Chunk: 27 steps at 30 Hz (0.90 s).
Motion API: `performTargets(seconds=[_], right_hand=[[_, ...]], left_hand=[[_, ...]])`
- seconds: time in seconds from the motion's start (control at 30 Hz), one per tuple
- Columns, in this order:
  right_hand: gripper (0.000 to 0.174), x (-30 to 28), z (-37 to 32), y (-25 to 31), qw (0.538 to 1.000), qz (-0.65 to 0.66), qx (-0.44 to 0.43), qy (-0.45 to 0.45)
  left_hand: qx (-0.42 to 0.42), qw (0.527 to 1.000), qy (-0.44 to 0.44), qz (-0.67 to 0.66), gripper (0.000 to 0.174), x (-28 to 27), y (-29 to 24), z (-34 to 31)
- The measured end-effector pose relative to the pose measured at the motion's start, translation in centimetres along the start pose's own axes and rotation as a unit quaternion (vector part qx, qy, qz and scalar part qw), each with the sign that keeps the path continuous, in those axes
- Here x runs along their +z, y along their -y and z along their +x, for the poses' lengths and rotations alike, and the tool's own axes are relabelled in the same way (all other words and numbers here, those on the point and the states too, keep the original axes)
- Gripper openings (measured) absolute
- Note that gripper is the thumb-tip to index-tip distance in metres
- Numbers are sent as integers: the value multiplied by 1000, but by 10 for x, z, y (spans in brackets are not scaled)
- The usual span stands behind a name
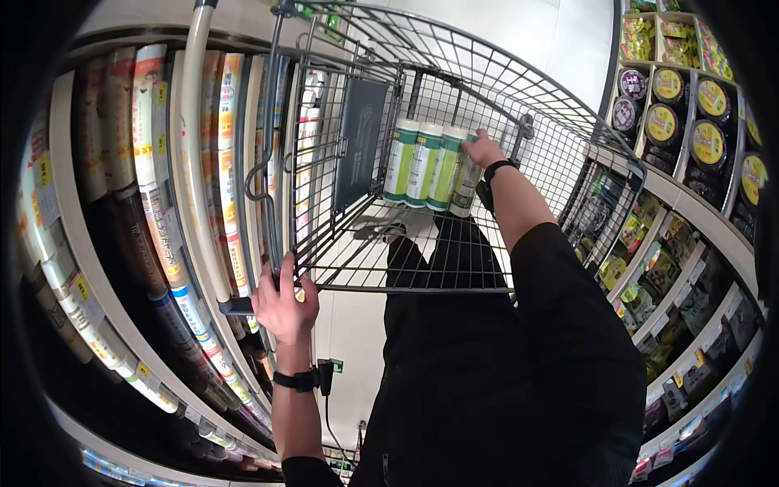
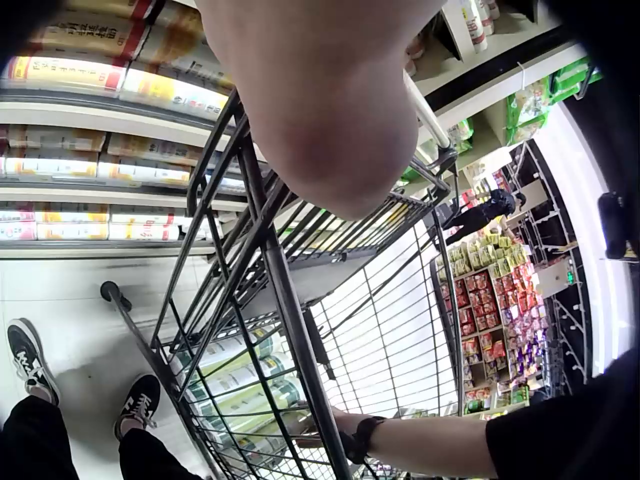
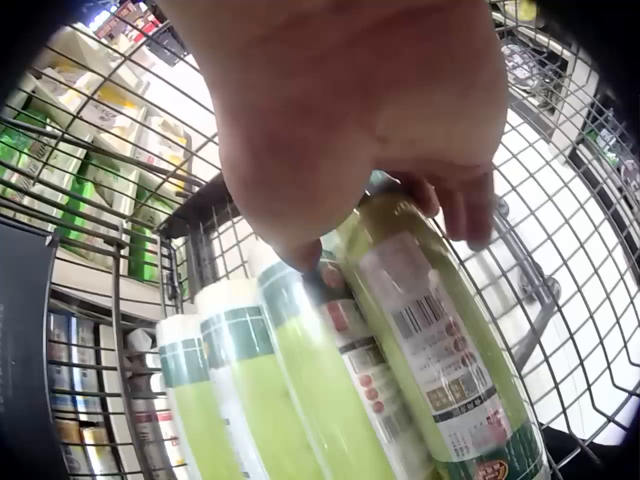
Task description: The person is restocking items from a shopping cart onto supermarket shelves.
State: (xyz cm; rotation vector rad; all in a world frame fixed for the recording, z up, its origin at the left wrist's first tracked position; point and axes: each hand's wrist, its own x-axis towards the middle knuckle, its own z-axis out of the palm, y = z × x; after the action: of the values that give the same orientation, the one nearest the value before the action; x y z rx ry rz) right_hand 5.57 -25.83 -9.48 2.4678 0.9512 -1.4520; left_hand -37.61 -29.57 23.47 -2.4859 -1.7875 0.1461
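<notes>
Several green-and-white cylindrical noodle packs (image 1: pixel 420 166) stand side by side in a wire shopping cart (image 1: pixel 454 290). My right hand (image 1: pixel 484 149) reaches into the basket and grips the top of the rightmost noodle pack (image 3: pixel 430 345), which has a barcode label on its side. In the right wrist view the palm covers the top of this pack, with fingers curled down past it. My left hand (image 1: pixel 284 304) holds the cart's dark frame near the beige handle (image 1: pixel 195 162); the left wrist view hides its fingers behind the wrist.
Shelves of long cylindrical packs (image 1: pixel 150 122) stand close along the left. Across the aisle, a shelf holds tubs with yellow lids (image 1: pixel 707 144) and bagged goods (image 1: pixel 661 276). A dark panel (image 1: pixel 359 142) hangs inside the cart. Shoes (image 2: pixel 137 402) stand on the pale floor beside the cart.
</notes>
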Motion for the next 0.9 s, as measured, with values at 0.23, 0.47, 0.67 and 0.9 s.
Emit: performTargets(seconds=[0.23,0.47,0.67,0.9], right_hand=[[68,-2,-13,-21,983,118,-63,-128],[73,-63,-74,-57,960,233,-152,1],[68,-135,-167,-41,896,384,-213,65],[76,-130,-193,11,686,590,-314,288]], left_hand=[[5,1000,-7,5,54,-2,1,2],[42,988,-102,-110,61,6,6,5],[130,930,-26,-344,48,-18,-38,29],[-107,585,424,-683,61,15,-105,86]])
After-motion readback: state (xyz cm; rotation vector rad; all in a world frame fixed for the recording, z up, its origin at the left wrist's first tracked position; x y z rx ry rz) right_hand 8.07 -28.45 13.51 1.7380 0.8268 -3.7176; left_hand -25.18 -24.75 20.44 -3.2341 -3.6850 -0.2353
